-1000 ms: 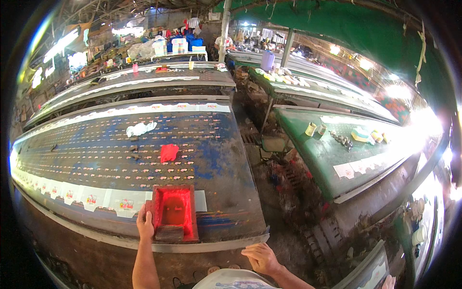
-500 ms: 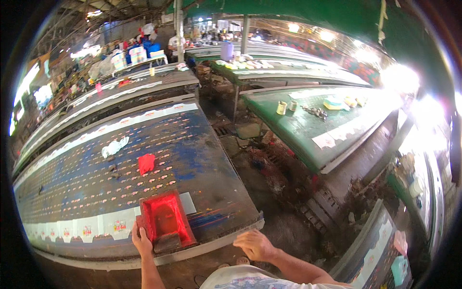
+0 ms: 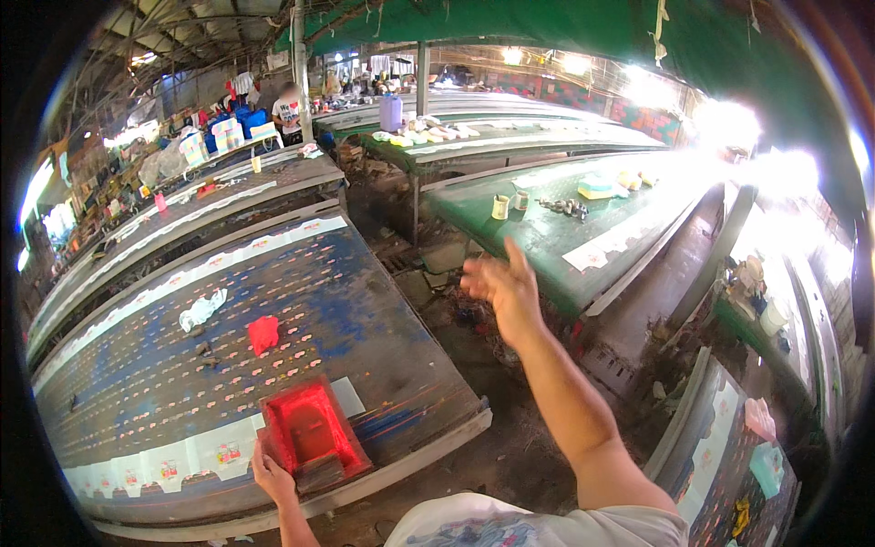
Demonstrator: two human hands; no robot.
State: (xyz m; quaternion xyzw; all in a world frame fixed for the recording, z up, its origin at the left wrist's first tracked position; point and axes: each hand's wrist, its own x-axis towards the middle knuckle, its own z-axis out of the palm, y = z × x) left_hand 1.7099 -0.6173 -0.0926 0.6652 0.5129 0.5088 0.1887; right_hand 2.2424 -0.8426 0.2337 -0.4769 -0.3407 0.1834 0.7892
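Note:
A red-smeared screen-printing frame (image 3: 340,421) lies at the near edge of the long dark table (image 3: 401,351), partly over a strip of white printed pieces (image 3: 198,463). My left hand (image 3: 272,469) grips the frame's left side near its lower corner, the fingers partly hidden. Raised in the air between two tables is my right hand (image 3: 506,290), its fingers apart and nothing in it. Beyond the frame sit a crumpled red cloth (image 3: 263,335) and a crumpled white cloth (image 3: 202,310).
To the right stands a green-topped table (image 3: 474,196) with two small cans (image 3: 500,207) and a yellow-and-blue sponge-like block (image 3: 597,187). Another table (image 3: 720,447) edges in at lower right. A person (image 3: 287,114) stands far back near a post.
My right hand has lifted up and away from my body, its fingers spreading. The view has shifted slightly. My left hand stays on the frame, which lies in the same place on the table.

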